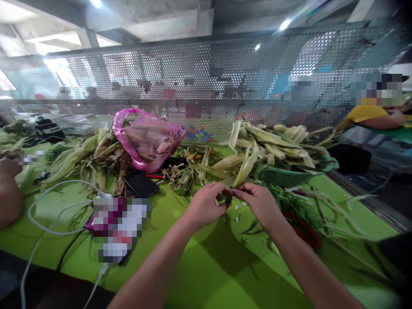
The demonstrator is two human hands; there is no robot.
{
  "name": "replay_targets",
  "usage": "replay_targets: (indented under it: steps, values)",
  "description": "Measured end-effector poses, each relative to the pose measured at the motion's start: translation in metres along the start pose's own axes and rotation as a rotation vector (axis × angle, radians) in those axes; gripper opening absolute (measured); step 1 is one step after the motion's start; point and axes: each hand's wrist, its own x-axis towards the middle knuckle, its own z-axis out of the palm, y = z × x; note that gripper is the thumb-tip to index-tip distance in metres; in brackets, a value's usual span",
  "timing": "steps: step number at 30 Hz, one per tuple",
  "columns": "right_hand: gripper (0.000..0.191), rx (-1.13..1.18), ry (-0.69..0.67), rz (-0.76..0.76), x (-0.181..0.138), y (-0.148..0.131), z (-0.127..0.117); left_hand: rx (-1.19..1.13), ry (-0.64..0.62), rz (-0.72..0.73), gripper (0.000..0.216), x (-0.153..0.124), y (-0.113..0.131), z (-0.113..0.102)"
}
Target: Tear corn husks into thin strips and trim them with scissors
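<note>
My left hand (206,205) and my right hand (259,204) meet over the green table (199,266), fingers pinched together on a small dark green plant stem (227,196) between them. Both hands are closed on it. Just beyond my fingers lies a pile of corn husks (270,143) spilling from a green basket (283,176). Small white bits lie on the table under my hands.
A pink plastic bag (146,139) sits on more husks (86,159) at the left. A black phone (140,183), white cables (48,210) and a blurred packet lie front left. Another person's hand (9,189) is at the left edge; a person in yellow (370,113) sits far right. Perforated metal screen behind.
</note>
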Motion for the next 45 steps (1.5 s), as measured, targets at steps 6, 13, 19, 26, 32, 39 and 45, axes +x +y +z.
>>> replay_targets:
  steps: [6,13,19,26,32,39,45]
  values:
    - [0.028,0.190,-0.068,0.102,-0.002,-0.002,0.004,0.185,0.035,0.027,0.023,-0.002,0.002,0.007]
    - [0.028,0.206,-0.084,0.111,-0.003,-0.004,0.007,0.134,0.083,-0.046,0.010,-0.002,0.007,0.010]
    - [0.030,0.361,-0.149,0.159,-0.003,-0.006,0.008,-0.399,0.202,-0.239,0.010,0.002,-0.003,0.013]
    - [0.036,0.463,-0.192,0.155,-0.002,0.006,0.021,-0.907,0.216,-0.390,0.028,0.005,-0.003,0.013]
    - [0.034,0.115,-0.338,0.093,0.007,0.016,0.011,-0.762,0.229,-0.404,0.020,0.009,-0.017,0.015]
    - [0.022,-0.212,-0.364,-0.056,0.007,0.008,-0.010,-0.475,0.125,-0.374,0.008,0.007,-0.030,0.018]
    - [0.025,-0.223,-0.257,-0.126,0.002,0.003,-0.005,-0.514,0.088,-0.387,0.015,0.005,-0.031,0.020]
